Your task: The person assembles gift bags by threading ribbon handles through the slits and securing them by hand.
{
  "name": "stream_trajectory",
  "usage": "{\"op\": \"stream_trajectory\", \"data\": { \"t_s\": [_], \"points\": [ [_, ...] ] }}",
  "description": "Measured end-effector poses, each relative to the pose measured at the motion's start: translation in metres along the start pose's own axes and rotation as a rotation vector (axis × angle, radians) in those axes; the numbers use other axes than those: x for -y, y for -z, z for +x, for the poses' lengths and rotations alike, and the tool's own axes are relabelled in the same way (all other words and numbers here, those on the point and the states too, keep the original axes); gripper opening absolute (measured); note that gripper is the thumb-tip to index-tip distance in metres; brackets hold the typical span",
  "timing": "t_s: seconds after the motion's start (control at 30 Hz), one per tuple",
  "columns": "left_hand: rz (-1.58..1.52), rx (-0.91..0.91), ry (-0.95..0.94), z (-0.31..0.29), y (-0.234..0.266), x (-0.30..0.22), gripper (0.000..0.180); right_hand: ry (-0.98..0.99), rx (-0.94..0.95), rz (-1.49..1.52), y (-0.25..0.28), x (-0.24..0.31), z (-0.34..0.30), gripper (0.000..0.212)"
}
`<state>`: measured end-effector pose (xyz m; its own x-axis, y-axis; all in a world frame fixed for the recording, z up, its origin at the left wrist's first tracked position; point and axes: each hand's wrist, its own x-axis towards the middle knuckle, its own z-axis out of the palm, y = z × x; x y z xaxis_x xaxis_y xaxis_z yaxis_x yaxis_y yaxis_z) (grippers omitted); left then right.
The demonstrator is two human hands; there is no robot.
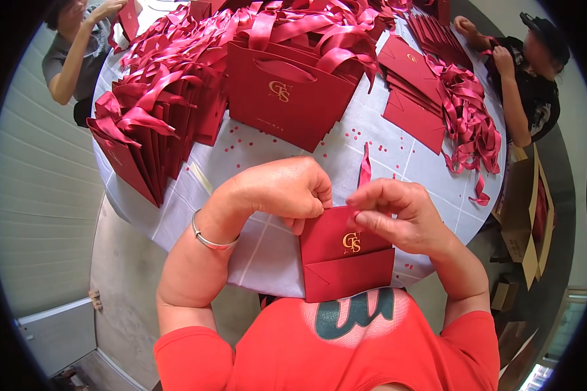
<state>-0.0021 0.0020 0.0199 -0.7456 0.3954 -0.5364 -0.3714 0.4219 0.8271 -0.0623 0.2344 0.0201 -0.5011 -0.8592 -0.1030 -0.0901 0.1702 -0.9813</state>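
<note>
Showing lower centre: flat red bag (349, 277), gold emblem (351, 243).
Left hand (293, 186) pinches its top; right hand (398, 212) narrow, grip unclear; far right, open box (519, 186), red contents (539, 212).

Bright red short-sleeved fabric shirt (287, 348), front and centre!
And across its chest, a bold, curving dark green marking (357, 314), the cloth around it paler, pinkish and finely textured; over on the left wrist (220, 221), there's a slim, rounded silver-coloured bangle (206, 239), tinged reddish along its lower stretch.
</note>
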Motion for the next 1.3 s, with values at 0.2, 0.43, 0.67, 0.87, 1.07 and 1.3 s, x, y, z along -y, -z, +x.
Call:
{"op": "stream_trajectory", "data": {
  "t_s": [0.2,0.43,0.67,0.87,1.07,1.3],
  "points": [
    [0.022,-0.01,-0.002,0.001,-0.001,-0.001,0.018,-0.095,0.051,-0.084,-0.003,-0.003,-0.004,0.011],
    [0.021,-0.022,0.0,0.0,-0.002,-0.001,0.019,0.102,0.032,-0.378,-0.008,0.003,-0.005,0.01],
    [0.037,-0.023,-0.013,0.003,-0.003,0.002,0.02,-0.16,-0.017,-0.02,-0.015,0.003,-0.004,0.009],
    [0.054,-0.04,-0.022,0.002,-0.003,0.001,0.019,-0.213,0.057,-0.003,-0.016,0.006,-0.005,0.01],
    [0.061,-0.037,-0.036,0.002,-0.003,0.002,0.02,0.146,-0.027,-0.471,-0.02,0.001,-0.004,0.01],
    [0.067,-0.048,-0.037,0.003,-0.005,0.002,0.021,0.028,-0.029,-0.303,-0.023,-0.001,-0.005,0.005]
  ]
}}
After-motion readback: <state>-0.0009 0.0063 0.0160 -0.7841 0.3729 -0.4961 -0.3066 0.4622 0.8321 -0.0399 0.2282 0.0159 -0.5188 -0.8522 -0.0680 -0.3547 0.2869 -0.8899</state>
